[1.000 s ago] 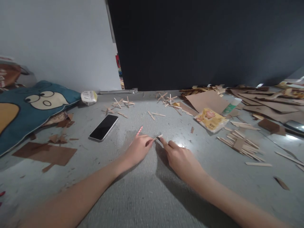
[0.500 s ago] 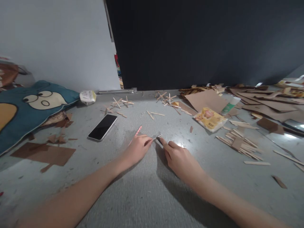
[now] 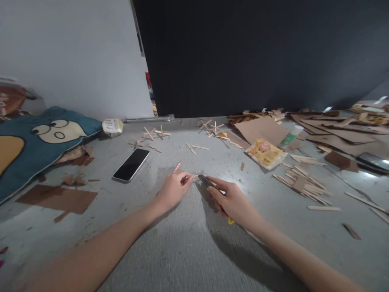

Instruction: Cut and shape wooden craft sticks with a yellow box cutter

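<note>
My left hand [image 3: 174, 187] pinches a thin pale wooden stick [image 3: 195, 177] between thumb and fingertips, its free end pointing right. My right hand [image 3: 232, 198] is wrapped round what looks like a utility knife with a grey metal front [image 3: 204, 179] and yellow parts on its handle [image 3: 231, 221]. The knife's front meets the stick close to my left fingertips; the exact contact is too small to make out. Behind my left hand a red-and-white patterned strip [image 3: 177, 166] pokes out, mostly hidden by that hand.
A phone [image 3: 131, 164] lies left of my hands, near cardboard scraps [image 3: 57, 198] and a blue cushion [image 3: 57, 142]. Glued stick shapes [image 3: 215, 128] stand at the back. To the right are a yellow packet [image 3: 265, 154], a glue stick [image 3: 291, 137] and piled wooden sticks [image 3: 304, 184].
My right hand has turned, so more of the knife's grey front and yellow handle shows. My left hand has shifted slightly left, still pinching the stick. The view has moved a little.
</note>
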{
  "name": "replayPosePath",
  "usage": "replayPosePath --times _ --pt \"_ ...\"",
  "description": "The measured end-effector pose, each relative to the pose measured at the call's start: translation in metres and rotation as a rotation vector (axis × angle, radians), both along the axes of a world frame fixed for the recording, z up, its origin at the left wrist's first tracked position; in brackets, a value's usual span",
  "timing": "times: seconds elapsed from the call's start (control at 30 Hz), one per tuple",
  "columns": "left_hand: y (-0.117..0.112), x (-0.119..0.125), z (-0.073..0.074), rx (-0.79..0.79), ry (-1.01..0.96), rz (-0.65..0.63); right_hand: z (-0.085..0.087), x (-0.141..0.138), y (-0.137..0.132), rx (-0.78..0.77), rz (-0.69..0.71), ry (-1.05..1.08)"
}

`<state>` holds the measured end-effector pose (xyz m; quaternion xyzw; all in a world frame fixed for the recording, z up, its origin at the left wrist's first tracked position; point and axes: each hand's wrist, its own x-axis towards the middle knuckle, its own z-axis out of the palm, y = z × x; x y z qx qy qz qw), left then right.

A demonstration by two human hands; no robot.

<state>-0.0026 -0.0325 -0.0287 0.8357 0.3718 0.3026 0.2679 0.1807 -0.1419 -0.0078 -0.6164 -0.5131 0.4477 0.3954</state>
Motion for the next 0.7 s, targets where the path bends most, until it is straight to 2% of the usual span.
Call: replayPosePath --times 0.07,0.23,0.3,0.5,0.6,0.7 --pt "0.000 0.000 0.002 -0.027 -0.026 0.016 -0.003 -0.002 -0.001 0.070 -0.030 -0.069" --pt "-0.001 -0.001 0.006 -0.085 -0.081 0.053 -0.015 0.001 0.001 0.444 -0.133 -0.383" --pt "0.000 -0.002 0.007 -0.111 -0.108 0.057 -0.018 0.004 0.003 0.526 -0.184 -0.442" --pt "-0.002 -0.001 0.006 -0.202 -0.165 -0.061 -0.017 0.013 0.010 0.490 -0.242 -0.454" --pt "-0.009 0.002 0.009 -0.215 -0.184 -0.100 -0.015 0.017 0.013 0.438 -0.214 -0.416" --pt "-0.018 0.006 0.014 -0.262 -0.286 -0.097 -0.011 0.018 0.013 0.361 -0.151 -0.355"
